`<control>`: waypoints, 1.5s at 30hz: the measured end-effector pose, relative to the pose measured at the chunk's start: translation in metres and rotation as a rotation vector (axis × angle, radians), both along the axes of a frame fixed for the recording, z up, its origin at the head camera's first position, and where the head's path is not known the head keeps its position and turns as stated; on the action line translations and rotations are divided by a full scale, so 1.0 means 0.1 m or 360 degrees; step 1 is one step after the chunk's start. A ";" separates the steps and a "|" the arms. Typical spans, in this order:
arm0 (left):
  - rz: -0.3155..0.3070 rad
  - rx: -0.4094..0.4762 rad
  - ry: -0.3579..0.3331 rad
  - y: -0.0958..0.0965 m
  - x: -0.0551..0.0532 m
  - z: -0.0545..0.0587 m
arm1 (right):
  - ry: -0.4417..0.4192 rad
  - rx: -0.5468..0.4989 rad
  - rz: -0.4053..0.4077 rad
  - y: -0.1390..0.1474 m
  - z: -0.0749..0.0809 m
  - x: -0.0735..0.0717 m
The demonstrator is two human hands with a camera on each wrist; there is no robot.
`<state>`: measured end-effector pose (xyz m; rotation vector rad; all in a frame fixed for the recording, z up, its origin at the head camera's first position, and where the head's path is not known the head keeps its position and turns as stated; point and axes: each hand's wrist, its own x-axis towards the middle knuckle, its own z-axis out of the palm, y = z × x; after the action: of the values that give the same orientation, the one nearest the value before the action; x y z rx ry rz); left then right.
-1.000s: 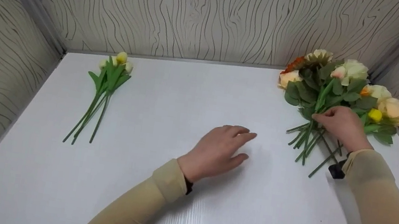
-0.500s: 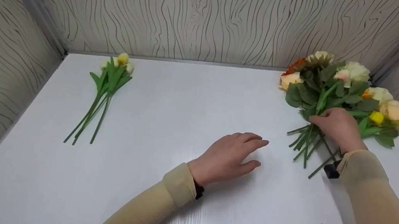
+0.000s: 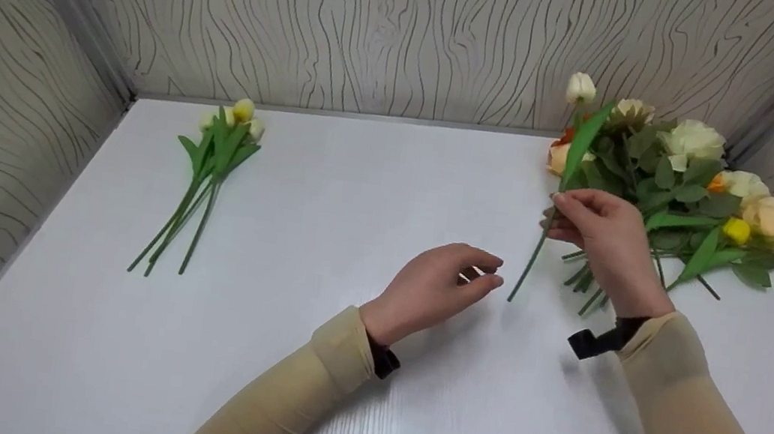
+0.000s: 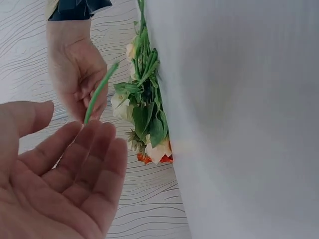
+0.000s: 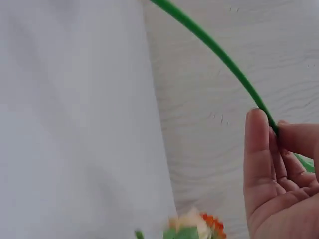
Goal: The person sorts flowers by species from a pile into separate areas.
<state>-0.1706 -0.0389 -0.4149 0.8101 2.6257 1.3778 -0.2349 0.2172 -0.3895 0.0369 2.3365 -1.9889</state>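
Firstly, at far left, noted a small bunch of cream-and-yellow artificial-looking tulips (image 3: 221,144), lying flat on the smooth white tabletop (image 3: 361,183), buds toward the back, green stems spread toward the front. Next, near mid-table, noted the bare left hand (image 3: 434,284): empty, thumb apart from fingers, palm showing plainly in the left wrist view. Just to the right of its fingertips, a single white tulip (image 3: 584,148) with green stem and long green leaf, held aloft, slightly tilted, bud uppermost. Judged clear of both tabletop and left fingertips, though hard to be certain. Clamped by the stem between thumb and fingers of the bare right hand (image 3: 608,233); in the right wrist view, seen curving gently away from the pinch. At far right, noted a dense heap of cream, peach and orange blooms (image 3: 694,186) with dark green leaves, including a bright yellow tulip bud (image 3: 735,231). Progress, as judged: small bunch already parted off at left; single white tulip free of the heap, not yet laid down anywhere; many more flowers remaining together at right, yellow bud among them.
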 end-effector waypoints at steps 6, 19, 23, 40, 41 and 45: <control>0.0064 0.0211 -0.0166 -0.01 -0.06 -0.01 | 0.0231 -0.0421 0.0153 -0.42 0.00 0.09; 0.0134 0.0173 -0.0244 -0.14 -0.11 0.05 | 0.0219 -0.0563 0.0192 -0.61 0.01 0.10; 0.0150 0.0183 -0.0269 -0.15 -0.11 0.05 | 0.0229 -0.0546 0.0183 -0.62 0.00 0.11; 0.0266 0.0077 -0.0211 -0.48 -0.17 0.09 | 0.0206 -0.0313 0.0307 -0.73 -0.06 0.16; 0.0289 0.0040 -0.0210 -0.58 -0.19 0.10 | 0.0200 -0.0310 0.0315 -0.73 -0.07 0.16; 0.0457 -0.0133 -0.0203 -1.08 -0.24 0.09 | 0.0191 -0.0338 0.0308 -0.71 -0.10 0.13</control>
<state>-0.1950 -0.1469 -0.4057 0.3317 2.7564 1.3159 -0.2217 0.1460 -0.3990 -0.3161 2.0854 -2.1790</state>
